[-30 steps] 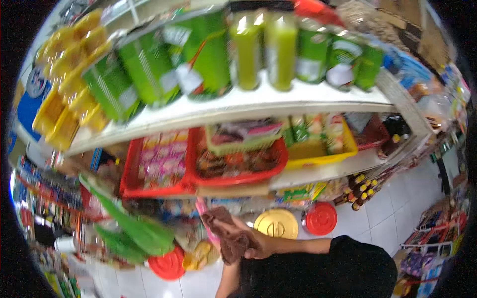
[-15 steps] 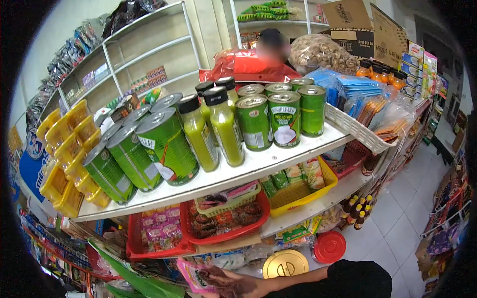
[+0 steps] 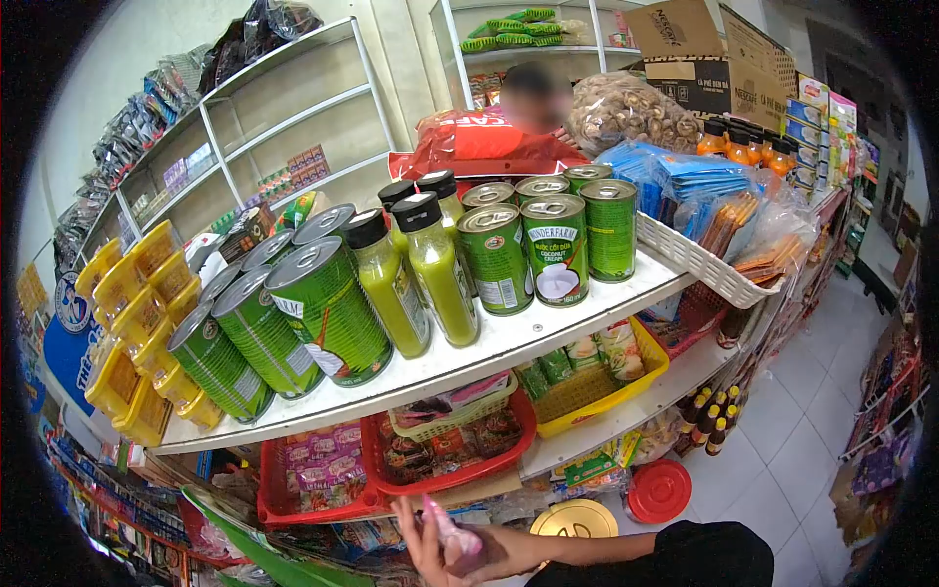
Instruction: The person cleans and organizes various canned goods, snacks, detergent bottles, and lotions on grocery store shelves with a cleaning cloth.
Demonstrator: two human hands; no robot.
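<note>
My right hand (image 3: 474, 556) reaches in from the lower right, below the shelf, in a black sleeve (image 3: 675, 556). It grips a small pink packet (image 3: 452, 528), now turned nearly edge-on, so its print cannot be read. Some of its fingers stretch out to the left of the packet. Close above the hand is a red basket (image 3: 533, 435) of packets, beside another red basket (image 3: 262, 484) filled with pink and purple sachets. A gold round lid (image 3: 575, 519) lies just behind my wrist. My left hand is out of view.
On the white shelf (image 3: 528, 336) stand green coconut cream cans (image 3: 558, 252), green sauce bottles (image 3: 440, 274) and stacked yellow tubs (image 3: 142, 323). A yellow basket (image 3: 587, 406) and a red lid (image 3: 657, 491) are lower right. A person (image 3: 533, 98) is behind the shelf.
The pink packet has turned from facing me to nearly edge-on and moved right with my right hand, whose fingers now show. The view has shifted slightly; the person behind has raised their head.
</note>
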